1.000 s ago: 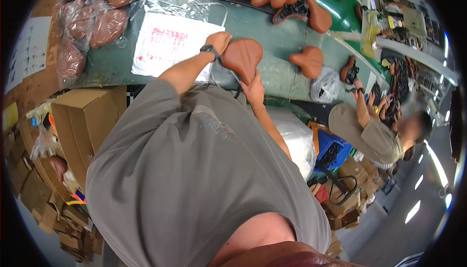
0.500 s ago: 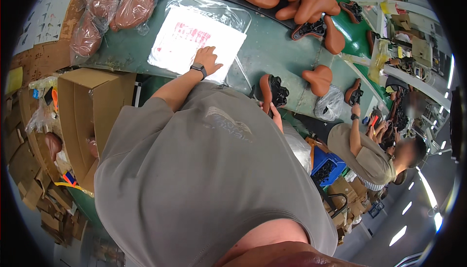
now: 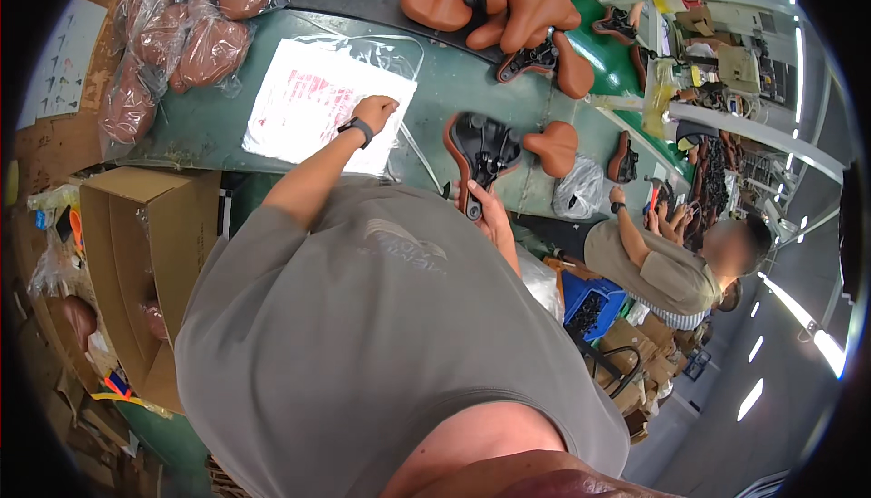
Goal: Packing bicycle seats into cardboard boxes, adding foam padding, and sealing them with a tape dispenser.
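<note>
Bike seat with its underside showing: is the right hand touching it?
Touching: the head view shows the right hand gripping the bike seat by its narrow end.

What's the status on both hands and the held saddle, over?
Left hand on white printed packaging. Right hand gripping brown saddle near its nose, black underside showing. Loose saddle and crumpled clear plastic to its right.

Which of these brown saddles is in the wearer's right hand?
The saddle held at its narrow nose by the right hand, its black underside facing the camera; the bagged saddles and the other loose ones are clear of that hand.
</note>
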Demonstrator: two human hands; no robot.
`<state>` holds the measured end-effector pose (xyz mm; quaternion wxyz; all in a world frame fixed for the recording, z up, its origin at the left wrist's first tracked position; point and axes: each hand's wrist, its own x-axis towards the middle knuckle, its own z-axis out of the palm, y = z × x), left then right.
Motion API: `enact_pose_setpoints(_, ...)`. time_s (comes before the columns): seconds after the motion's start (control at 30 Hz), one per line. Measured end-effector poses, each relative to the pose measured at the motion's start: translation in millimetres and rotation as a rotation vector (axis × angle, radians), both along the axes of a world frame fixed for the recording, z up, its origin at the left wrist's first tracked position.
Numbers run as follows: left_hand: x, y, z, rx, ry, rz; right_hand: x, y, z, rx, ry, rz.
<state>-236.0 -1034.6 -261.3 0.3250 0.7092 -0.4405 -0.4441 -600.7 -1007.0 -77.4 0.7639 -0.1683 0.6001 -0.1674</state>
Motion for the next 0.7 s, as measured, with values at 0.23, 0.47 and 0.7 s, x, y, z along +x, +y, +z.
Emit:
enact_pose_setpoints(0.23, -29.6, 74.2, 128.7, -0.14, 0.594, -0.353, 112.1, -41.4, 24.4, -0.116, -0.407, 0.237)
enact_pose_setpoints(0.47, 41.7, 131.5, 156.8, -0.411, 1.823, 0.812, 125.3, -45.1, 56.3, 0.011, -0.585, 0.023)
enact_pose_setpoints(0.7, 35.6, 66.4, 238.4, -0.018, 0.897, 0.627, 78.7, -72.2, 63.0, -0.848, -0.181, 0.556)
